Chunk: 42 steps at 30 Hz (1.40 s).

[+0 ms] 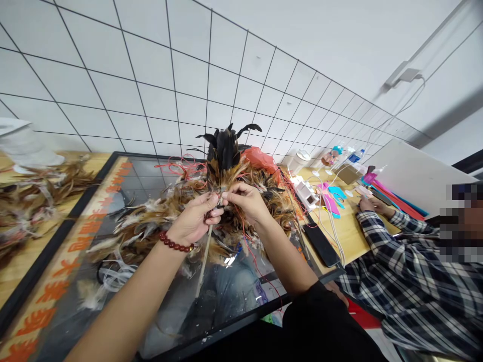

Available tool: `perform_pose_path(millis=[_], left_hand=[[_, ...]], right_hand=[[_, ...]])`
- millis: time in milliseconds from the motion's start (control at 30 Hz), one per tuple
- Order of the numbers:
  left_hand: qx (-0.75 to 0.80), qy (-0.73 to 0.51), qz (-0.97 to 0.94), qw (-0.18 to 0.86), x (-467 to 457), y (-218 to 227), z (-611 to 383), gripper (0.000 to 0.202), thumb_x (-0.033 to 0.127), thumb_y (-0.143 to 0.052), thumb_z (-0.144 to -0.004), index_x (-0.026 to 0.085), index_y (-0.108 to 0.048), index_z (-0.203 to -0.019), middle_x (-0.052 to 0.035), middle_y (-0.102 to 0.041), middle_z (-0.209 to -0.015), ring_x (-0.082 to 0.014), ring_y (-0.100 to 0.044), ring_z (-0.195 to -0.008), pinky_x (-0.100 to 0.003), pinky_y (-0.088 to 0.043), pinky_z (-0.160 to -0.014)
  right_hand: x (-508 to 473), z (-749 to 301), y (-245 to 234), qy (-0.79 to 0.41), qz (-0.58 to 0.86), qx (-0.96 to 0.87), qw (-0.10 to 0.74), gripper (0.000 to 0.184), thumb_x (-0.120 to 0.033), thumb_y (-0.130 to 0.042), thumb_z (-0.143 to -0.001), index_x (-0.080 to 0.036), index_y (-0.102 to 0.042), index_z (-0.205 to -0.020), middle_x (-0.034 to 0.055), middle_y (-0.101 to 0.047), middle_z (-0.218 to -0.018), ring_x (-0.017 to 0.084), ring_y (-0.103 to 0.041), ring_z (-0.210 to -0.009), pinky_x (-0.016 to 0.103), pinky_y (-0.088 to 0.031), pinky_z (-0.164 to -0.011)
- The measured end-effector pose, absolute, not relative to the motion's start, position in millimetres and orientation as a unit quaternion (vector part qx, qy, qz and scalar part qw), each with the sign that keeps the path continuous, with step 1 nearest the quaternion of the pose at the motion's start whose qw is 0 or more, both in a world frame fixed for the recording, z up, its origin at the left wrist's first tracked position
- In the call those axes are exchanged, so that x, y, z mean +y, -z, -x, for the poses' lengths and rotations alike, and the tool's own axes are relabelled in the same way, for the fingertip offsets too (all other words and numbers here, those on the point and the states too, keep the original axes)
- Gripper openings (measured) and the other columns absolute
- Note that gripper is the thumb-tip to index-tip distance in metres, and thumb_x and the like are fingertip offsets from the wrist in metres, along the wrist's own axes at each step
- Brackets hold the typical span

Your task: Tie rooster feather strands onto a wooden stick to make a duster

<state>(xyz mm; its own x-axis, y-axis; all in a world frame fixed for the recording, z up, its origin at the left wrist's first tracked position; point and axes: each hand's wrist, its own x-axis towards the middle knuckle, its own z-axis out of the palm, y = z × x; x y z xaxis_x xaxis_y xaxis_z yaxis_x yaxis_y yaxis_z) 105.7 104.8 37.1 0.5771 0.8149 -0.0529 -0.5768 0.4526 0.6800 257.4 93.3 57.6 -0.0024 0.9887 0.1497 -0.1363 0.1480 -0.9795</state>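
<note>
Wooden table; framed glass; feathers atop

The sleeve is black, the bracelet (round-beaded) dark red.

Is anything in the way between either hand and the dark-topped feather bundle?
Nothing visible: the left hand holds the stick just below the feather bundle, and the right hand is right at its base.

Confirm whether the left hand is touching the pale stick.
Touching. The head view shows the left hand curled around the pale stick, just below the upright dark feathers.
</note>
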Motion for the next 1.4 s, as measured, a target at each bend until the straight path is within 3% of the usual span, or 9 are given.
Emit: perform_pose_path(millis=[367, 600, 733, 867, 933, 1033, 1133, 1300, 1400], left_hand=[[0.214, -0.411, -0.377, 0.802, 105, -32, -108, 0.034, 0.030, -0.085, -0.069, 0.011, -0.060, -0.082, 0.0002, -0.052, -0.073, -0.0023, -0.038, -0.051, -0.010, -0.028, -0.039], [0.220, -0.404, -0.375, 0.805, 103, -32, -110, 0.037, 0.029, -0.085, -0.069, 0.010, -0.060, -0.088, -0.0032, -0.057, -0.079, -0.0032, -0.042, -0.052, -0.011, -0.027, -0.039], [0.206, -0.393, -0.379, 0.812, 103, -34, -109, 0.037, 0.030, -0.085, -0.069, 0.011, -0.059, -0.087, -0.0002, -0.053, -0.074, -0.0032, -0.040, -0.051, -0.011, -0.026, -0.039], [0.226, -0.405, -0.402, 0.789, 103, -36, -108, 0.041, 0.036, -0.086, -0.067, 0.013, -0.057, -0.086, 0.0024, -0.049, -0.071, -0.0027, -0.036, -0.050, -0.011, -0.023, -0.041], [0.251, -0.424, -0.424, 0.760, 104, -36, -107, 0.040, 0.037, -0.084, -0.068, 0.014, -0.053, -0.081, 0.0027, -0.049, -0.069, -0.0030, -0.034, -0.049, -0.012, -0.022, -0.041], [0.306, -0.443, -0.467, 0.701, 106, -34, -104, 0.033, 0.035, -0.077, -0.075, 0.016, -0.049, -0.076, 0.0024, -0.049, -0.067, -0.0057, -0.035, -0.050, -0.015, -0.023, -0.043], [0.385, -0.453, -0.533, 0.602, 110, -30, -102, 0.022, 0.028, -0.070, -0.078, 0.018, -0.050, -0.075, 0.0024, -0.049, -0.065, -0.0107, -0.040, -0.054, -0.020, -0.028, -0.048], [0.448, -0.399, -0.672, 0.434, 107, -31, -105, 0.021, 0.015, -0.068, -0.075, 0.022, -0.048, -0.068, -0.0008, -0.052, -0.064, -0.0207, -0.049, -0.065, -0.028, -0.032, -0.061], [0.403, -0.347, -0.734, 0.423, 95, -36, -109, 0.023, 0.010, -0.066, -0.074, 0.023, -0.048, -0.069, -0.0029, -0.053, -0.066, -0.0234, -0.050, -0.064, -0.031, -0.031, -0.064]], right_hand=[[101, -274, -51, -0.510, 0.454, -0.521, 0.513, 0.036, -0.038, -0.090, -0.050, -0.016, -0.064, -0.061, -0.0024, -0.065, -0.063, 0.011, -0.056, -0.063, 0.027, -0.045, -0.069], [96, -274, -56, -0.510, 0.463, -0.506, 0.519, 0.042, -0.041, -0.089, -0.051, -0.018, -0.054, -0.058, -0.0039, -0.060, -0.058, 0.011, -0.055, -0.059, 0.026, -0.044, -0.064], [96, -271, -54, -0.501, 0.471, -0.494, 0.532, 0.044, -0.039, -0.090, -0.049, -0.018, -0.053, -0.059, -0.0048, -0.058, -0.060, 0.011, -0.054, -0.061, 0.026, -0.045, -0.065], [94, -268, -52, -0.501, 0.446, -0.489, 0.558, 0.044, -0.042, -0.089, -0.052, -0.018, -0.060, -0.075, -0.0029, -0.064, -0.076, 0.011, -0.057, -0.072, 0.025, -0.046, -0.072], [90, -270, -49, -0.547, 0.437, -0.501, 0.509, 0.046, -0.047, -0.086, -0.060, -0.020, -0.063, -0.090, -0.0010, -0.066, -0.086, 0.012, -0.059, -0.075, 0.024, -0.046, -0.070], [82, -277, -43, -0.609, 0.460, -0.527, 0.372, 0.047, -0.057, -0.076, -0.070, -0.020, -0.064, -0.096, -0.0030, -0.060, -0.071, 0.009, -0.047, -0.054, 0.022, -0.036, -0.054], [70, -283, -48, -0.470, 0.512, -0.625, 0.355, 0.039, -0.056, -0.062, -0.083, -0.017, -0.068, -0.084, -0.0035, -0.053, -0.059, 0.009, -0.040, -0.051, 0.024, -0.031, -0.054], [56, -279, -89, -0.111, 0.510, -0.818, 0.241, 0.023, -0.028, -0.052, -0.093, -0.020, -0.073, -0.090, 0.0049, -0.068, -0.082, 0.016, -0.056, -0.073, 0.028, -0.034, -0.065], [68, -277, -111, -0.006, 0.514, -0.839, 0.179, 0.021, -0.021, -0.054, -0.090, -0.021, -0.075, -0.090, 0.0063, -0.068, -0.089, 0.018, -0.057, -0.078, 0.029, -0.031, -0.064]])
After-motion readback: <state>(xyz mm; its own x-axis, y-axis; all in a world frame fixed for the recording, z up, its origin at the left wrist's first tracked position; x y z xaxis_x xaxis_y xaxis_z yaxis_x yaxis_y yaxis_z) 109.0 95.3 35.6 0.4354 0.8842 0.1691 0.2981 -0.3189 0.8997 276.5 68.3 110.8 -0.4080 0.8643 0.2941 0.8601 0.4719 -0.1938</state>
